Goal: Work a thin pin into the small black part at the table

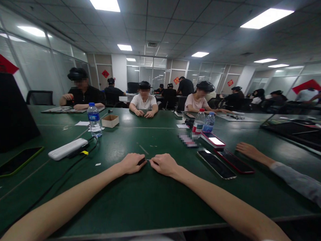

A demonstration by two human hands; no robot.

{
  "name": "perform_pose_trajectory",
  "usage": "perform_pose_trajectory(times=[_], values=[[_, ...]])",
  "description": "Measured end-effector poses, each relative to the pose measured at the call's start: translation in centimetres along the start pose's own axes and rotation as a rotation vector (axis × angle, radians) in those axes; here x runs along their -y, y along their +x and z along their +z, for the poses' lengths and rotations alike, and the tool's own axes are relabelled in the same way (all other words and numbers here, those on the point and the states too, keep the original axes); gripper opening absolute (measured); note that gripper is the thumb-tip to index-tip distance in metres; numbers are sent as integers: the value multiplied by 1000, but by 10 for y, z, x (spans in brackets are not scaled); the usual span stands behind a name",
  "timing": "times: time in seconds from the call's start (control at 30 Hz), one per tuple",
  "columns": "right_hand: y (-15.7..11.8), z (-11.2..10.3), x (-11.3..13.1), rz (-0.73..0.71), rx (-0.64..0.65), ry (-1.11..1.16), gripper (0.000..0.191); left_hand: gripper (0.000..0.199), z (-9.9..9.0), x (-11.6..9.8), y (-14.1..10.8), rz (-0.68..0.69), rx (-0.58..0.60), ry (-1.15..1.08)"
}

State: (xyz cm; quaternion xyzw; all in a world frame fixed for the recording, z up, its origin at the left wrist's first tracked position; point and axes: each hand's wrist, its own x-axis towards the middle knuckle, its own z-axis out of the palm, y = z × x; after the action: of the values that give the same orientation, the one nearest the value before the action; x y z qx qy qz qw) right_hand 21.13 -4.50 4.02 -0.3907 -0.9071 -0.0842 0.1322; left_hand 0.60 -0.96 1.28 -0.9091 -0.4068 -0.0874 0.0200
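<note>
Over the green table (121, 195), both of my hands meet almost knuckle to knuckle at the middle of the view. My left hand (130, 163) is closed around a small dark object (141, 161), mostly covered by the fingers; its kind cannot be made out. Between the hands shows a short, thin, pale piece (148, 159). At its other end the fingers of my right hand (164, 164) are closed in a pinch. Whether the pale piece and the dark object are joined is too small to tell.
To the left are a white power strip-like block (68, 149) with a black cable, a water bottle (94, 119) and an open box (110, 121). Phones (216, 164) and bottles (198, 122) stand right, near another person's hand (249, 150). People sit opposite.
</note>
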Motion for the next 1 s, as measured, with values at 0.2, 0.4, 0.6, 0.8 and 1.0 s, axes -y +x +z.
perform_pose_trajectory(times=[0.2, 0.4, 0.6, 0.8, 1.0], values=[[0, 4, 16, -273, -14, 52, 39, 42, 1, 1, 3, -45, 26, 29], [2, 5, 0, -122, -39, 24, 38, 39, 0, 0, 1, -25, 17, 22], [3, 7, -10, 6, -13, -18, 40, 41, -1, 0, 0, -21, 3, 8], [4, 9, -8, 47, -5, -40, 42, 39, -2, -1, 0, -32, 6, 1], [4, 7, -6, 40, -7, -61, 44, 38, -2, -2, 1, -26, 9, 17]])
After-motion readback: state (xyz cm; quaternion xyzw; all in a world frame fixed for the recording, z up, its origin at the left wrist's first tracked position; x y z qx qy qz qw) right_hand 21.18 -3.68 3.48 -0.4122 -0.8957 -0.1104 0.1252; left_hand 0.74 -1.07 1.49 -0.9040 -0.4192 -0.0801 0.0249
